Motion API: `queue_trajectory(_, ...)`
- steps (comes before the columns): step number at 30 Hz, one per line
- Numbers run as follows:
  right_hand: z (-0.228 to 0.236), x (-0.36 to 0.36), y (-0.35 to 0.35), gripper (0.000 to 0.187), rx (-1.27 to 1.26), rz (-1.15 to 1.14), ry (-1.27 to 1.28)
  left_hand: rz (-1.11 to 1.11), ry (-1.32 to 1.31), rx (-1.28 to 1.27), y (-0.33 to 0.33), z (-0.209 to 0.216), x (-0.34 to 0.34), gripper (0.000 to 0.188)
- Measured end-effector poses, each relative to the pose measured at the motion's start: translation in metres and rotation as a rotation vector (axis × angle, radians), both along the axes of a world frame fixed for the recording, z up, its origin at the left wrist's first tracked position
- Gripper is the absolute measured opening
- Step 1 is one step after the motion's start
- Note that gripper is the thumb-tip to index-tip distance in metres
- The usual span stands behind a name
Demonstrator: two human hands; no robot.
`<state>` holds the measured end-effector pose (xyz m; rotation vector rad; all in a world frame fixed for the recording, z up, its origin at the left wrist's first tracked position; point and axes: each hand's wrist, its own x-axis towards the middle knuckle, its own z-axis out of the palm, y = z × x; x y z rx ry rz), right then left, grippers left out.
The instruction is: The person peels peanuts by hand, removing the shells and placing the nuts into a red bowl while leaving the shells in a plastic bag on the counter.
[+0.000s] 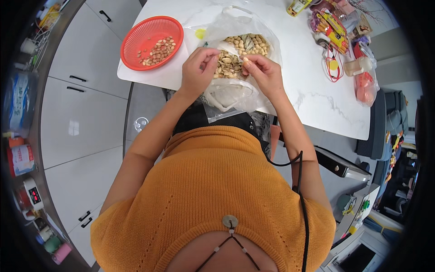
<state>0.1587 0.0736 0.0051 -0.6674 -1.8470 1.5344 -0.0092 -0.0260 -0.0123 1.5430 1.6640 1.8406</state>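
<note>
Over an open clear plastic bag of broken peanut shells, both my hands are raised close together. My right hand pinches a peanut between thumb and fingertips. The fingers of my left hand are closed in a pinch at the left side of the shells; what they hold, if anything, I cannot make out. Just beyond lie whole peanuts in another part of the plastic. To the left, a red plastic basket holds shelled peanut kernels.
The white marbled table carries packaged snacks, a yellow can and a bag with red items at its right side. A black cable hangs along my right arm. White cabinets stand on the left.
</note>
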Motion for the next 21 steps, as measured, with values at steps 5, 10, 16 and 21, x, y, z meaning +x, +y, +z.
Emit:
queue_trajectory(5, 0.003, 0.023, -0.011, 0.016, 0.530, -0.142, -0.147, -0.016, 0.274, 0.131, -0.018, -0.004, -0.005, 0.012)
queue_trajectory(10, -0.005, 0.043, -0.017, 0.017, 0.528, -0.188, -0.213, -0.052, 0.250, 0.091, -0.023, -0.010, -0.001, 0.012)
queue_trajectory(16, -0.004, 0.039, -0.017, 0.015, 0.492, -0.160, -0.141, -0.031, 0.216, 0.077, -0.020, -0.001, 0.002, 0.012)
queue_trajectory(21, -0.018, 0.025, -0.011, 0.013, 0.116, -0.165, -0.055, -0.061, 0.083, -0.069, -0.014, 0.011, 0.004, 0.013)
